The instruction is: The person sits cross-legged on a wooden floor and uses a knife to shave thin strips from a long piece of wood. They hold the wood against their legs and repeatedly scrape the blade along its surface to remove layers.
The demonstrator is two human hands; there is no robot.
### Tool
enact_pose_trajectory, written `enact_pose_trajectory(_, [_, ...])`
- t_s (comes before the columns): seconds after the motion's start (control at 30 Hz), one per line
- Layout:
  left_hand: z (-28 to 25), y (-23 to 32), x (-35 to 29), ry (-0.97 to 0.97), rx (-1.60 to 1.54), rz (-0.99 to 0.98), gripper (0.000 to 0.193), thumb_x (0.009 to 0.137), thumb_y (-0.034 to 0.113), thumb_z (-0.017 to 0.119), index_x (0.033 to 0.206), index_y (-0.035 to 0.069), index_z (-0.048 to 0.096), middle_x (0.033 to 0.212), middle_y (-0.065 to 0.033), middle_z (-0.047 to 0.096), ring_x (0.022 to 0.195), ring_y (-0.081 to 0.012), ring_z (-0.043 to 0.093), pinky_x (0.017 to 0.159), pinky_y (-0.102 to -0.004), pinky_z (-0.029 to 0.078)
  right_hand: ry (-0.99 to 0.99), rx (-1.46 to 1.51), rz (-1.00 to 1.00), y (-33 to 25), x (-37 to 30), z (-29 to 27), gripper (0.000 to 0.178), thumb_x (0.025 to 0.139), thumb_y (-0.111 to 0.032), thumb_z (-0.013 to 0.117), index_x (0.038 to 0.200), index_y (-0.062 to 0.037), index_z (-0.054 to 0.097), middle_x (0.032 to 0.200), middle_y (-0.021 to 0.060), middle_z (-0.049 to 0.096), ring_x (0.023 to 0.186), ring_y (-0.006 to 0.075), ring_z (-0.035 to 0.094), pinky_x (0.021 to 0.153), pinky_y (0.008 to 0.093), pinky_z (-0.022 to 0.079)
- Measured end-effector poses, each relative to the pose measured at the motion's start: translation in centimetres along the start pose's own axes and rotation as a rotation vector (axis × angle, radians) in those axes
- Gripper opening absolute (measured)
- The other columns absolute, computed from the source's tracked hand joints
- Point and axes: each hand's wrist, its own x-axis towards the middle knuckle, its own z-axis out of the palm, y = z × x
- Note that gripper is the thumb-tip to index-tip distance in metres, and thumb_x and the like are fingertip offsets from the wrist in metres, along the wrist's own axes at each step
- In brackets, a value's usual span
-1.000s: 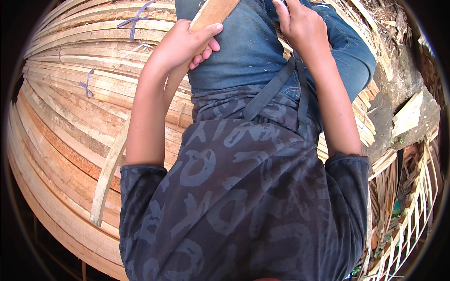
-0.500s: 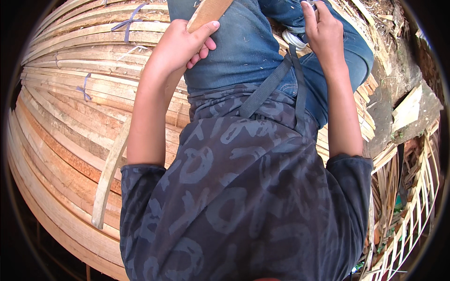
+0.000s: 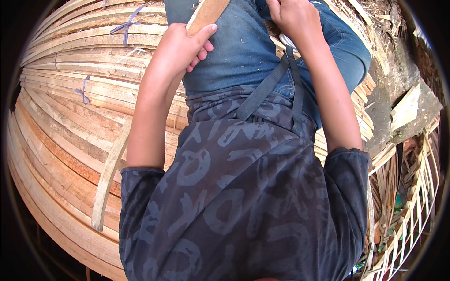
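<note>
My left hand [image 3: 182, 47] is wrapped round the near end of a flat, pale brown wooden strip [image 3: 206, 18]. That strip slants up over my left thigh in blue jeans [image 3: 225, 51] and runs out past the top edge. At the top of the picture, above my lap, my right hand [image 3: 295, 16] is closed with its fingers curled. Whatever it grips lies beyond the frame or behind the fingers, so I cannot make it out. A gap separates the two hands.
Bundles of long wooden strips [image 3: 65, 154] fill the left side, some bound with purple ties [image 3: 127, 25]. One loose short strip [image 3: 110, 175] lies across them. On the right are a grey stone [image 3: 398, 112], a pale offcut [image 3: 406, 108] and a pile of thin slats [image 3: 408, 210].
My right hand has swung left and toward the top edge, closer to the wooden strip. My left hand and the strip stay almost where they were.
</note>
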Motion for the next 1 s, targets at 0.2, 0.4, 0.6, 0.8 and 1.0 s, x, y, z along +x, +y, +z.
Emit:
enact_pose_trajectory(0.2, [0.1,-0.4,0.0,0.005,0.0,-0.004,0.049,0.092,0.043,0.066,0.069,-0.001,0.066,0.05,-0.0021,0.053,0.038,-0.0098,0.047,0.036,-0.026,0.037,0.099,0.04,0.109,1.2,2.6,-1.0,0.031,0.097,-0.032,0.056,0.085,-0.004,0.055,0.071,0.0235,0.064,0.067,0.0439,0.064,0.059,0.0526,0.051])
enact_pose_trajectory(0.4, [0.0,-0.1,-0.1,-0.008,-0.018,-0.022,0.049,0.09,0.041,0.066,0.067,-0.002,0.065,0.053,-0.0049,0.057,0.042,-0.0114,0.05,0.039,-0.0274,0.04,0.143,0.095,0.026,0.8,2.3,-2.2,0.026,0.096,-0.03,0.058,0.09,-0.0043,0.057,0.075,0.0221,0.065,0.07,0.0427,0.065,0.06,0.051,0.051])
enact_pose_trajectory(0.6, [0.2,-0.8,0.3,-0.004,-0.028,0.011,0.051,0.092,0.045,0.065,0.069,-0.001,0.065,0.05,-0.0026,0.053,0.039,-0.0101,0.048,0.037,-0.0257,0.038,-0.128,0.15,-0.038,-3.3,0.5,-3.9,0.028,0.095,-0.03,0.059,0.084,-0.0054,0.052,0.071,0.0202,0.063,0.065,0.0402,0.064,0.058,0.0499,0.05])
enact_pose_trajectory(0.8, [0.0,0.3,0.5,-0.024,-0.022,0.025,0.048,0.091,0.04,0.067,0.068,-0.002,0.065,0.052,-0.0049,0.056,0.041,-0.0117,0.049,0.038,-0.0266,0.038,0.169,0.055,0.004,1.9,3.2,-2.3,0.025,0.095,-0.027,0.059,0.087,-0.0041,0.055,0.073,0.0226,0.063,0.067,0.0427,0.064,0.059,0.0507,0.05])
enact_pose_trajectory(1.0, [0.1,0.5,0.4,-0.029,-0.002,-0.018,0.048,0.09,0.04,0.067,0.069,-0.002,0.065,0.053,-0.0059,0.057,0.041,-0.0121,0.049,0.038,-0.0275,0.039,-0.03,0.081,-0.088,-1.7,1.2,-2.5,0.028,0.093,-0.033,0.061,0.085,-0.0068,0.054,0.069,0.0172,0.062,0.062,0.0389,0.063,0.055,0.0483,0.051])
